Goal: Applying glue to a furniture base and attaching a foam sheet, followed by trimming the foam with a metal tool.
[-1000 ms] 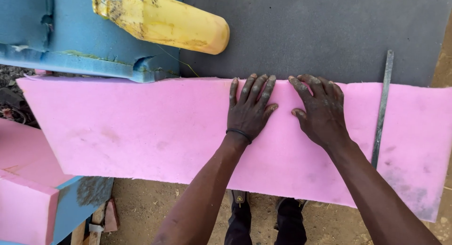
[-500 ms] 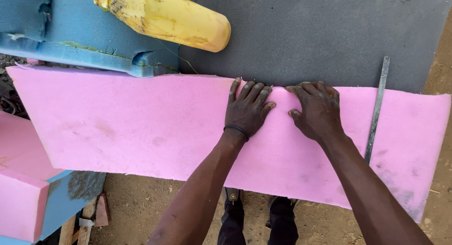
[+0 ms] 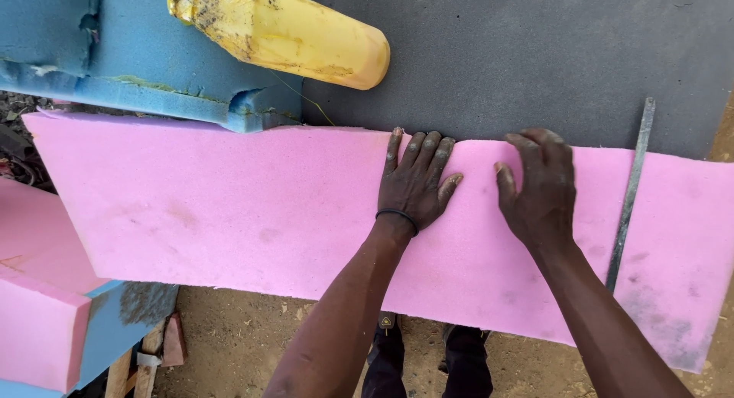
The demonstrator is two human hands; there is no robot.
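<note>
A long pink foam sheet lies across the view, over a dark grey foam slab. My left hand rests flat on the pink sheet near its far edge, fingers spread, a dark band at the wrist. My right hand lies beside it on the same sheet, its fingers curled at the far edge of the foam. Neither hand holds anything. A thin metal straightedge lies across the sheet just right of my right hand.
A blue foam block sits at the far left with a yellow plastic container lying on it. More pink foam on a blue piece stands at the lower left. Sandy ground and my shoes show below the sheet.
Both hands have slid toward the far edge of the pink sheet, and my right fingers have curled at that edge. The view has shifted slightly.
</note>
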